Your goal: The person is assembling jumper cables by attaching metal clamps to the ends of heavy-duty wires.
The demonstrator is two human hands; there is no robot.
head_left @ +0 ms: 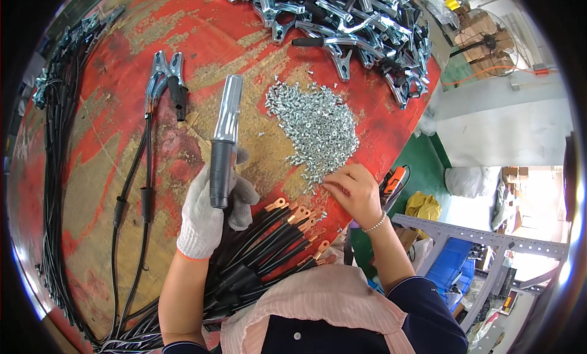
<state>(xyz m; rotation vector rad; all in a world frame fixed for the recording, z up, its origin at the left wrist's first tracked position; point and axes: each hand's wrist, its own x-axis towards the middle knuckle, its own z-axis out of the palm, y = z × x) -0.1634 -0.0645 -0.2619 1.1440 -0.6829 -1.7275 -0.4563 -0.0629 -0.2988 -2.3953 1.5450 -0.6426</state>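
Observation:
My left hand [208, 207], in a white knitted glove, is closed around a battery clamp [227, 118] with a bare metal upper part and a black sleeve on its handle. The clamp stands nearly upright in my grip. At the lower edge of a heap of small silver screws [318, 125], my bare right hand [354, 192] has its fingertips pinched together. What they hold, if anything, is too small to make out. Below my hands lies a bundle of black cables [244, 265] ending in copper ring lugs [299, 214].
Many loose metal clamps [348, 30] are piled at the far right of the worn red table [177, 18]. To the left, two clamps [164, 79] sit on a pair of cables, beside a long cable bundle [58, 170]. A metal rack [489, 238] stands beyond the table's right edge.

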